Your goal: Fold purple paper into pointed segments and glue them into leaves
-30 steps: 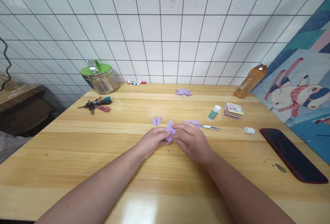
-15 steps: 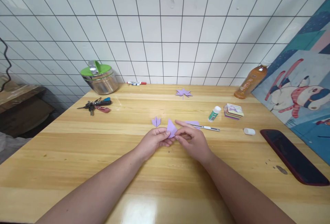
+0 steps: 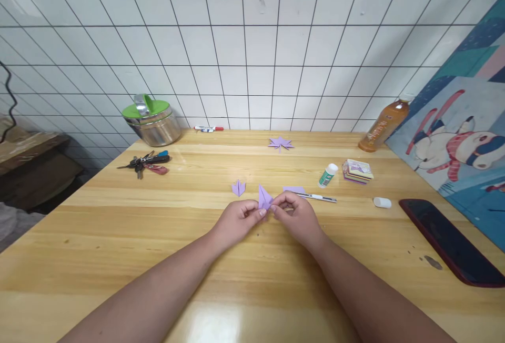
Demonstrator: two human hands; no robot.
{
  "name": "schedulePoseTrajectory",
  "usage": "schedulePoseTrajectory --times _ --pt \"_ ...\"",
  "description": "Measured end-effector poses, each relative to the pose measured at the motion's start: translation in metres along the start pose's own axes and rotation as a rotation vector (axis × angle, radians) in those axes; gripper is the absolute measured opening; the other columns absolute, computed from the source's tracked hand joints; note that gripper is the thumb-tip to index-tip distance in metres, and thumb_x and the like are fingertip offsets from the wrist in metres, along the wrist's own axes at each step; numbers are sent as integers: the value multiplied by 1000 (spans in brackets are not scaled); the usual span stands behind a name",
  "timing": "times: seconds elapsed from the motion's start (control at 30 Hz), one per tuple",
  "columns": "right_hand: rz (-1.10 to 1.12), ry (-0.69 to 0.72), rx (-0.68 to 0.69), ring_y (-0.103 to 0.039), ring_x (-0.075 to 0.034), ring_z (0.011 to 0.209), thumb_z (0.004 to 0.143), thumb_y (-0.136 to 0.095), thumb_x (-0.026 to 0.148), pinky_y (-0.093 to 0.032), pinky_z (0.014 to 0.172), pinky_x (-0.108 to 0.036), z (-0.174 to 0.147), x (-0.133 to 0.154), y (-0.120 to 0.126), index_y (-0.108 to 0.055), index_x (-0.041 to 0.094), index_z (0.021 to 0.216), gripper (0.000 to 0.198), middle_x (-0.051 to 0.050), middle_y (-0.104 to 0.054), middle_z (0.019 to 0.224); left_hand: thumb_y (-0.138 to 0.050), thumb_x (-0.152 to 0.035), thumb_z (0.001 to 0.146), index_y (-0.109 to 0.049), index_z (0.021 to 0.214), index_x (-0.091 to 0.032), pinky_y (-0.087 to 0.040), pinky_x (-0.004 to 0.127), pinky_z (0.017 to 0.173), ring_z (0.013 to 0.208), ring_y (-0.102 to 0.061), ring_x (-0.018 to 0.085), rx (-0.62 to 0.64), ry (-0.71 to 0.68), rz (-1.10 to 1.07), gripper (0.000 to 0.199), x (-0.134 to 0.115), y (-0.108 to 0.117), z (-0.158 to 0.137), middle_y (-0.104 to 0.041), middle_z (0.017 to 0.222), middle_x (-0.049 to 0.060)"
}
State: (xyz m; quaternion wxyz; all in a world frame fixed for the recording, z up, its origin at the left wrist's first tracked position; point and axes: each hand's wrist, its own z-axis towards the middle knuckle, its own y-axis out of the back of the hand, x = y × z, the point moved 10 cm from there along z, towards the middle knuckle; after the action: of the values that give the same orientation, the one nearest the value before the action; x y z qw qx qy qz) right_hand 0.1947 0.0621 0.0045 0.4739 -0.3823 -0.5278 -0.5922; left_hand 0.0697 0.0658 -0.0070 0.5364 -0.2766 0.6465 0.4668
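Between my two hands is a small folded piece of purple paper point(image 3: 264, 197), its point facing away from me and a crease running down it. My left hand point(image 3: 240, 220) pinches its lower left part with thumb and fingers. At its right edge, my right hand point(image 3: 298, 215) grips the paper with thumb and curled fingers. Just beyond my left hand lies another folded purple paper piece point(image 3: 239, 188). Past my right hand, a craft knife point(image 3: 317, 197) lies partly over a flat purple paper sheet point(image 3: 294, 190).
A purple paper leaf point(image 3: 281, 143) lies near the tiled wall. To the right are a glue stick point(image 3: 328, 175), its white cap point(image 3: 382, 202), a paper stack point(image 3: 357, 171), a bottle point(image 3: 384, 126) and a phone point(image 3: 450, 240). Keys point(image 3: 145, 163), markers point(image 3: 208, 129) and a green-lidded pot point(image 3: 153, 122) sit left.
My right index finger, stretched out before, has curled in to the paper's right edge. The paper has turned slightly and now shows a crease. My left thumb has shifted a little right.
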Motion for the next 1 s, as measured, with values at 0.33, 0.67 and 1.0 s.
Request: schedulePoseTrajectory --times 0.33,0.67,1.0 --pt "-16 58 -46 -59 -14 66 74 -58 26 -49 61 -26 -1 10 4 -60 18 74 8 -3 -64 72 -49 -43 82 -66 76 -14 -42 25 64 66 -56 15 16 14 -46 34 -1 -4 -1 -64 70 4" --pt "85 27 -18 -60 -14 72 72 -61 26 -51 56 -24 -2 6 -3 -54 19 94 24 -5 -62 88 -56 -44 77 -62 73 -13 -41 23 57 57 -53 12 -8 88 -223 31 9 -2 2 -59 61 2" --pt "183 -35 13 -61 -15 70 71 -63 27 -53 61 -28 1 -3 -5 -52 19 109 41 -2 -63 77 -51 -39 80 -59 64 -16 -37 22 58 60 -52 14 -52 12 19 30 -1 5 -1 -59 61 0"
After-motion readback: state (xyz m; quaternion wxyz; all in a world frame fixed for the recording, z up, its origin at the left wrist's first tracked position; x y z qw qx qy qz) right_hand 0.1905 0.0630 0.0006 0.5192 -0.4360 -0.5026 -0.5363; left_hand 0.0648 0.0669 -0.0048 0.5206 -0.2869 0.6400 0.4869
